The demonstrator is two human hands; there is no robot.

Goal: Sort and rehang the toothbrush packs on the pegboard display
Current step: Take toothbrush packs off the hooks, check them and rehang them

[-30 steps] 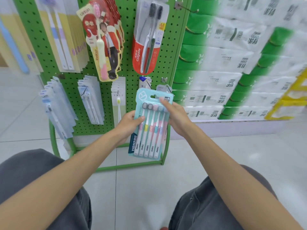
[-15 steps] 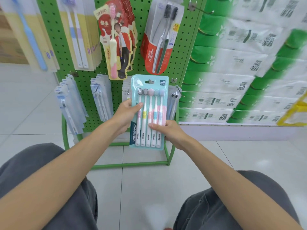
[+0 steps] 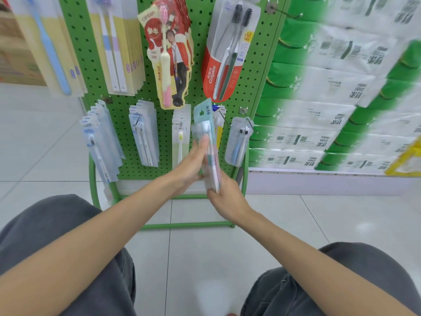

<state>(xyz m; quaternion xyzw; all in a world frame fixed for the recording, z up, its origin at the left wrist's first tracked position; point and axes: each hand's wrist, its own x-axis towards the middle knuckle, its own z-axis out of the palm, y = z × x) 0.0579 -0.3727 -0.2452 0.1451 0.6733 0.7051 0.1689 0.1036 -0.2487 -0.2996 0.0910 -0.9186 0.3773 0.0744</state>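
Note:
I hold a teal multi-brush toothbrush pack (image 3: 206, 124) edge-on in front of the green pegboard (image 3: 200, 71). My left hand (image 3: 191, 163) lies along the pack's left face with fingers stretched up it. My right hand (image 3: 224, 199) grips the pack's bottom end from below. Just behind the pack's top is a bare hook (image 3: 224, 119) in the lower row. Right of it hangs a clear two-brush pack (image 3: 239, 142).
Other packs hang on the board: a red Colgate pack (image 3: 227, 53), a red cartoon pack (image 3: 169, 53), yellow packs (image 3: 118, 49), pale blue packs (image 3: 143, 133) lower left. Stacked tissue packages (image 3: 330, 99) fill the right. The stand's green frame (image 3: 182, 224) rests on tile floor.
The teal pack has turned from facing me to edge-on and has risen toward the lower-row hook. My right hand stays at its bottom end; my left hand now lies flat along its side.

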